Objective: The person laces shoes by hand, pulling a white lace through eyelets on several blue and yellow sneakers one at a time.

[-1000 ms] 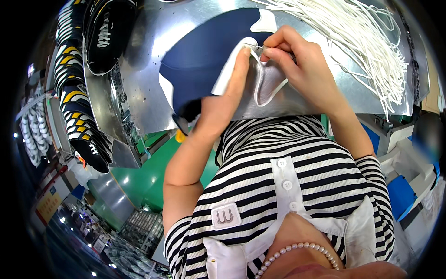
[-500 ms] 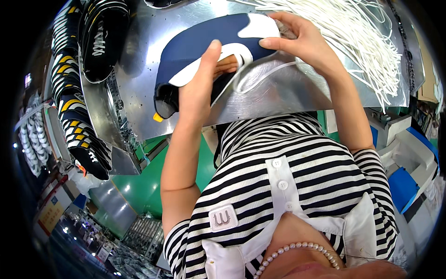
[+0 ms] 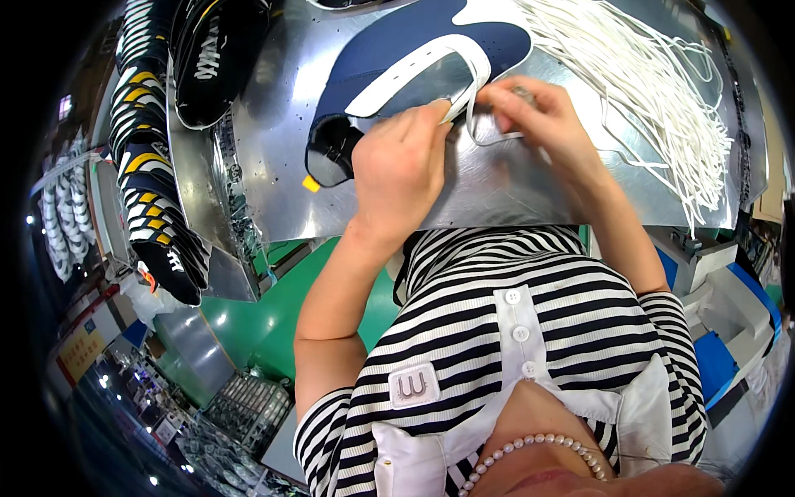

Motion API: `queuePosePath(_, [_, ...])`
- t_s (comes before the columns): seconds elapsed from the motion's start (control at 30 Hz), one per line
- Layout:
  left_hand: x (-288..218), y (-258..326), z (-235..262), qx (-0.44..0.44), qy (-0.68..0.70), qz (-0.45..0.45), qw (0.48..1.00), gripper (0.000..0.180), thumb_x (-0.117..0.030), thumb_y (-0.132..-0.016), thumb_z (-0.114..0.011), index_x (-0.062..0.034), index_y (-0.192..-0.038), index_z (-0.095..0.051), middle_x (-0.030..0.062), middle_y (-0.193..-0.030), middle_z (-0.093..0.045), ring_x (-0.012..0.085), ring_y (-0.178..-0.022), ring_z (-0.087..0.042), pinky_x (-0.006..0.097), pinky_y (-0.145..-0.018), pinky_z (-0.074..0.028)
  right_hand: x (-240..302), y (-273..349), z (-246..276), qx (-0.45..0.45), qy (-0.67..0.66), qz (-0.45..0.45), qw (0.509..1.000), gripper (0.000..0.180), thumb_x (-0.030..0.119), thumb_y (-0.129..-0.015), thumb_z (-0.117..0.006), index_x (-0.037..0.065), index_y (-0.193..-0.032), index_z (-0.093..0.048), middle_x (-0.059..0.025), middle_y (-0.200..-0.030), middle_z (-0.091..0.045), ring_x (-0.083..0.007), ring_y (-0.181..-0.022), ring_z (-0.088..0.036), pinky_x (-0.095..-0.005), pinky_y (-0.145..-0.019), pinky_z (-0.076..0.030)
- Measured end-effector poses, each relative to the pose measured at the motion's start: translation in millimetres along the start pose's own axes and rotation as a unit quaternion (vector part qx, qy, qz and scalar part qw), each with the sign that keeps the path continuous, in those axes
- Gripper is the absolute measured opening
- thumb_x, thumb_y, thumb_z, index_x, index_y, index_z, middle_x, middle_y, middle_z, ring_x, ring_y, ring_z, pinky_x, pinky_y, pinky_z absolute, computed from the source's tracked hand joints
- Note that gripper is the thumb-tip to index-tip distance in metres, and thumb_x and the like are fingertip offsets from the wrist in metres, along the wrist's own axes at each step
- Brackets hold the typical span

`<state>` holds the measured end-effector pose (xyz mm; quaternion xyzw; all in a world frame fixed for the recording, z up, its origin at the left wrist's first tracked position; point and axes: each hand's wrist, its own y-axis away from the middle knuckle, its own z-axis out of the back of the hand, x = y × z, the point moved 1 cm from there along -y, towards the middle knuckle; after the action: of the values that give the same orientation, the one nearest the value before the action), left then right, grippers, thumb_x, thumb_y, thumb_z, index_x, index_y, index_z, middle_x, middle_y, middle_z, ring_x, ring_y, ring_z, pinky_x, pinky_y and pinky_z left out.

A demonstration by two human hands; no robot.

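Observation:
A navy and white shoe upper (image 3: pixel 377 56) lies flat on the metal tabletop, its black heel part and yellow tab toward the lower left. My left hand (image 3: pixel 402 166) is closed on the upper's white eyelet strip (image 3: pixel 414 65), at the edge nearest me. From that strip a white shoelace (image 3: pixel 471 124) loops down and runs beneath my right hand (image 3: pixel 538 116). The right hand's fingers are pinched beside the strip's curved end, partly smeared by motion. Something small and greyish shows among them, too unclear to name.
A heap of white laces (image 3: pixel 642 99) spreads over the right of the metal table (image 3: pixel 281 178). On the left stand a black shoe upper with white lacing (image 3: pixel 217 62) and a long row of stacked striped uppers (image 3: pixel 141 166). A grey and blue machine (image 3: pixel 704 290) is at the right.
The upper has gone from being held up between both hands to lying flatter on the table. My left hand has shifted right to the eyelet strip; my right hand has left the white toe end.

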<state>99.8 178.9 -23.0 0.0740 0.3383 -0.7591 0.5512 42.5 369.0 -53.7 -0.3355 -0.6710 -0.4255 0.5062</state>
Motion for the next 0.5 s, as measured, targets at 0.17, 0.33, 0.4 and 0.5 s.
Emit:
queuePosePath(0.17, [-4, -10, 6, -0.051, -0.030, -0.042, 0.997, 0.020, 0.000, -0.080, -0.069, -0.0041, -0.099, -0.064, 0.0101, -0.079, -0.066, 0.0282, -0.067, -0.063, 0.037, -0.060, -0.048, 11, -9, -12, 0.106, -0.068, -0.019, 0.992, 0.027, 0.035, -0.092, -0.068, 0.009, -0.083, -0.070, 0.0078, -0.062, -0.050, 0.0004, -0.052, -0.036, -0.0192, -0.046, -0.024])
queuePosePath(0.33, [-13, -18, 20, -0.075, -0.019, -0.050, 0.996, 0.023, 0.002, -0.080, -0.069, -0.0033, -0.102, -0.063, 0.0125, -0.081, -0.065, 0.0296, -0.067, -0.063, 0.038, -0.060, -0.048, 22, -4, -15, 0.257, -0.348, 0.005, 0.902, 0.018, 0.025, -0.090, -0.070, 0.008, -0.092, -0.064, 0.0068, -0.065, -0.050, 0.0007, -0.052, -0.035, -0.0185, -0.046, -0.022])
queuePosePath(0.4, [-11, -18, 25, -0.096, -0.019, -0.041, 0.994, 0.022, 0.002, -0.080, -0.070, -0.0024, -0.100, -0.064, 0.0137, -0.082, -0.066, 0.0305, -0.068, -0.064, 0.038, -0.061, -0.049, 34, 10, -16, 0.207, -0.190, -0.017, 0.959, 0.020, 0.023, -0.090, -0.070, 0.005, -0.091, -0.060, 0.0053, -0.068, -0.050, -0.0008, -0.055, -0.038, -0.0185, -0.048, -0.025])
queuePosePath(0.5, [-7, -22, 44, -0.119, 0.038, 0.037, 0.991, 0.017, -0.001, -0.083, -0.069, -0.0015, -0.099, -0.066, 0.0137, -0.081, -0.068, 0.0278, -0.068, -0.067, 0.034, -0.063, -0.051, 33, 38, 3, 0.130, 0.140, 0.086, 0.978, 0.017, 0.017, -0.086, -0.072, 0.002, -0.087, -0.064, 0.0008, -0.070, -0.054, -0.0065, -0.058, -0.042, -0.0229, -0.052, -0.033])
